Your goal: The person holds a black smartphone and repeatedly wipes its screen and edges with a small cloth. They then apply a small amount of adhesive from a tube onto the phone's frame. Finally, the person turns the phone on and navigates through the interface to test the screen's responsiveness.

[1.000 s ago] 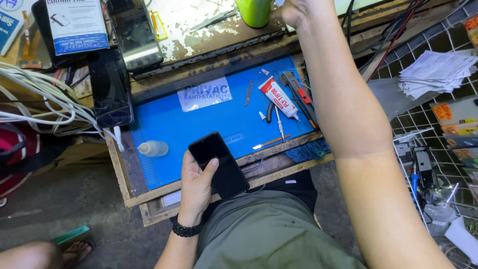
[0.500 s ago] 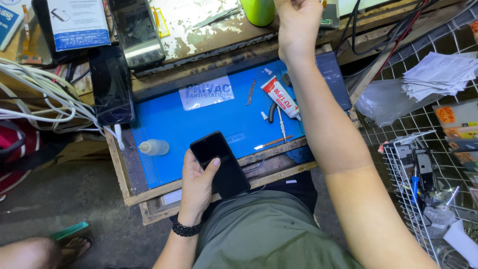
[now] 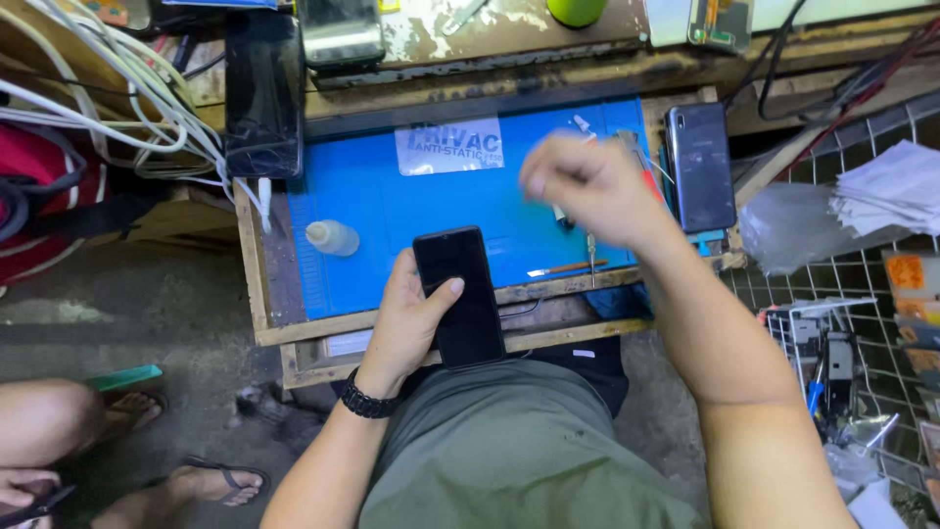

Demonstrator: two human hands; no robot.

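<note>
1. Far left, white cables (image 3: pixel 117 108) hang over the bench edge, and another person's sandalled foot (image 3: pixel 211 482) rests on the floor below.
2. A dark tablet (image 3: pixel 262 93) lies at the top left corner of the blue mat (image 3: pixel 372 211); a small clear bottle (image 3: pixel 333 238) lies on its side on the mat's left part.
3. My left hand (image 3: pixel 411 318) grips a black phone (image 3: pixel 462 294) at the mat's near edge, thumb across its screen, fingers wrapped under its left side. The phone's lower end juts past the wooden tray (image 3: pixel 294 338) toward my lap.
4. My right hand (image 3: pixel 587 186) hovers above the mat's right part, fingers curled together; it is blurred, so I cannot tell whether they pinch anything.
5. Right of it, a second phone (image 3: pixel 701 167) lies on the mat's right edge.
6. Far right, a wire rack (image 3: pixel 862 294) holds papers (image 3: pixel 891 186).
</note>
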